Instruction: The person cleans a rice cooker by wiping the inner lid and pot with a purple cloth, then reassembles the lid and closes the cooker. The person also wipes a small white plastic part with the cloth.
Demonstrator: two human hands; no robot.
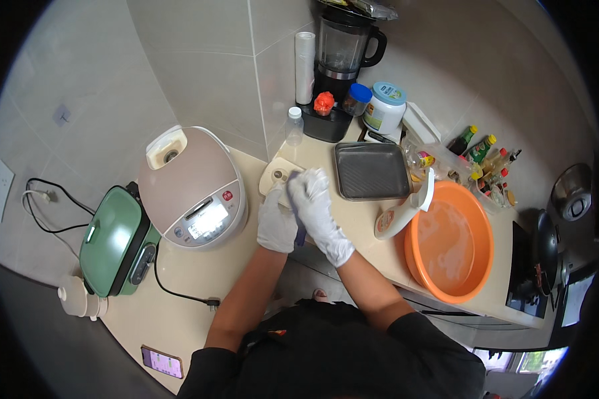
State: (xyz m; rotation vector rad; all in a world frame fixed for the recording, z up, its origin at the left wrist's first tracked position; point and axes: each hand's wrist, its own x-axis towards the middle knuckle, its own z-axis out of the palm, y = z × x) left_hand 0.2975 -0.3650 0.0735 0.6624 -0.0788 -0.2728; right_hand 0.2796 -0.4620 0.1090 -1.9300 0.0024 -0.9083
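White gloves cover both of my hands. My left hand [278, 224] grips the near end of a cream plastic piece [274, 172] with a round fitting in it. A purple-blue cloth [300, 235] hangs from my right hand [313, 202], which is closed on it and pressed against the piece's right side. Part of the piece is hidden behind the gloves. To the left stands a beige rice cooker [192, 174], lid down, with an uncovered cream recess [167, 148] on top and a lit panel [208, 222].
An orange basin [412, 249] of cloudy water stands right, beside a white spray bottle [393, 219]. A dark baking pan [373, 172] lies behind. A blender [342, 55], jars and sauce bottles line the wall. At left are a green electric cooker [112, 239], a loose plug [212, 302] and a phone [161, 362].
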